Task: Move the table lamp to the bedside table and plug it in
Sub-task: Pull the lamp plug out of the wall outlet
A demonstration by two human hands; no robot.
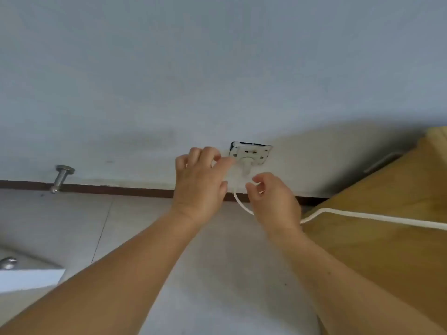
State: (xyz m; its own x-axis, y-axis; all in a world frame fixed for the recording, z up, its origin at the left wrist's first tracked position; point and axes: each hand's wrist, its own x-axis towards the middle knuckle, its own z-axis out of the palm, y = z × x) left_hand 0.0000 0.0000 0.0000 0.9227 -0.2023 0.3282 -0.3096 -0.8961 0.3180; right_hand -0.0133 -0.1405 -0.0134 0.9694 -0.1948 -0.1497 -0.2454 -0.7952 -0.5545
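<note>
A white wall socket [251, 153] sits low on the grey wall, just above the dark skirting. A white plug [246, 165] is seated in it. Its white cord [362, 216] drops behind my hands, then runs right across the wooden bedside table [387, 238]. My left hand [200, 187] is beside the socket's left edge, fingers curled and fingertips touching near the plug. My right hand [273, 201] is just below the plug, fingers curled around the cord there. The lamp itself is out of view.
A metal door stopper [61, 177] sticks out of the wall at the left. A white door edge with a metal fitting [9, 262] shows at the lower left. Pale floor tiles [121, 226] lie below the skirting.
</note>
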